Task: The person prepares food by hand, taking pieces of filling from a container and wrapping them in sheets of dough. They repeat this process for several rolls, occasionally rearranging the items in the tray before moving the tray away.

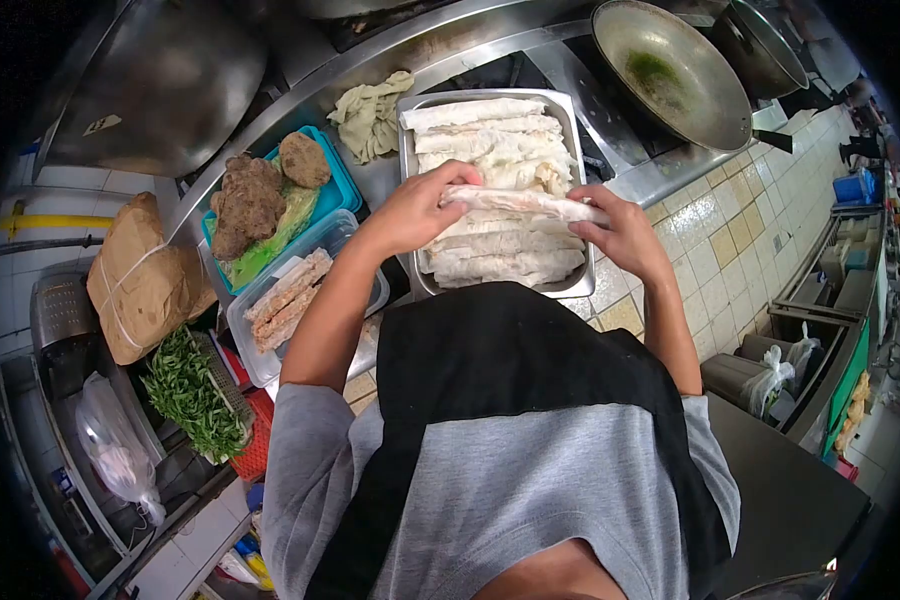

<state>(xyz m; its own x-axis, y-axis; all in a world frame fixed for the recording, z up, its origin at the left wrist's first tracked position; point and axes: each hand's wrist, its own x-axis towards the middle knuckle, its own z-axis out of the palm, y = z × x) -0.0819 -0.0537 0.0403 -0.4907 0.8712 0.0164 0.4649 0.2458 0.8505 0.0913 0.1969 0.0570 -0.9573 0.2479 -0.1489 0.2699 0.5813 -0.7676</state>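
Observation:
Between my two hands I hold a long whitish wrapped roll level above a metal tray. My left hand pinches its left end, and my right hand grips the right end. Beneath it, the metal tray contains several similar pale rolls laid side by side, with crumpled wrapper sheets among them. To the left stands a clear plastic container with pinkish filling logs inside.
A teal tray with brown lumpy roots stands at the left, near a crumpled cloth. Leafy greens and a brown paper package lie farther left. A large wok rests on the stove at upper right.

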